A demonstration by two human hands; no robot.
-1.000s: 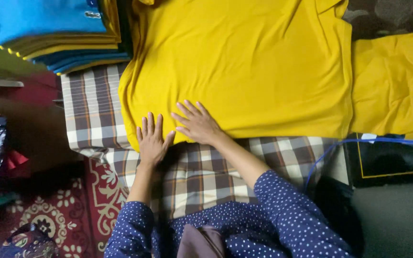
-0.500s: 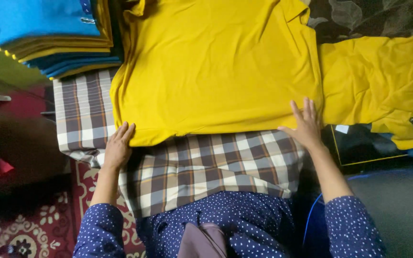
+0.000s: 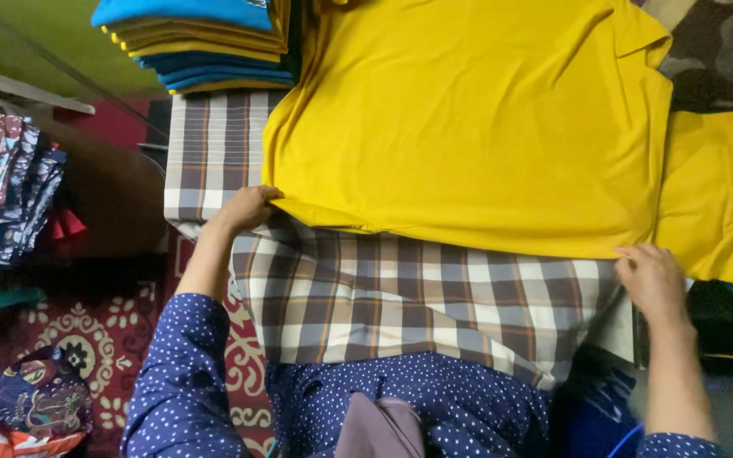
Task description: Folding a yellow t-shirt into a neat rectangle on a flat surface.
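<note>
A yellow shirt (image 3: 468,119) lies spread flat on a brown-and-white checked cloth (image 3: 400,297). My left hand (image 3: 246,208) has its fingers closed on the shirt's near left hem corner. At the near right hem corner my right hand (image 3: 651,276) pinches the fabric edge. Both arms wear dark blue sleeves with white dots.
A stack of folded blue and yellow garments (image 3: 205,42) sits at the far left of the checked cloth. More yellow fabric (image 3: 719,203) lies to the right. A red patterned rug (image 3: 86,339) and printed cloths (image 3: 2,178) are on the left.
Both hands went from lying flat near the hem's middle to its two outer corners. They now grip the hem instead of resting on it.
</note>
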